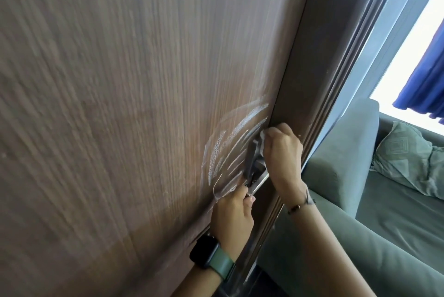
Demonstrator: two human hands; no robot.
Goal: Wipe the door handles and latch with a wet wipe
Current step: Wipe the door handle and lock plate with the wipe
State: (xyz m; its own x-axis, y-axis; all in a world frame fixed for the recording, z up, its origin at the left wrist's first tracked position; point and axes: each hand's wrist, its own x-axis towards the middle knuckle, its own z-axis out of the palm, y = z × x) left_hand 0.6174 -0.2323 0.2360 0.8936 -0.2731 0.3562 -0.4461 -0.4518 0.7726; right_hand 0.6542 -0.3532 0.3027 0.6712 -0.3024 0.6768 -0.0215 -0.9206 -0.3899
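A: Two hands are at the edge of the door [120,104]; a flat panel of brown wood-grain laminate, its streaks running lengthwise; beside the handle the surface carries curved, chalky white smears [230,150] in arcs.

B: And the handle itself?

A: The door handle [252,162] is dull grey metal, a slim lever standing out from the panel; next to it a narrow bright metal strip, the latch plate [260,182], lies along the door's edge.

B: Which hand has the wipe?

A: The right hand [283,152]; its fingers are clenched around a small white wet wipe [262,139], crumpled, pressed against the upper part of the handle; only a scrap of it shows past the knuckles; a thin cord bracelet [301,204] circles that wrist.

B: The left?

A: The left hand [234,217] sits lower; its fingers pinch the lower end of the handle; the wrist wears a dark square watch [204,250] on a matte green strap.

B: Beyond the door?

A: A dark ribbed frame [319,104]; a grey-green fabric sofa [360,188] with a patterned cushion [408,155]; a blue pleated curtain [425,80].
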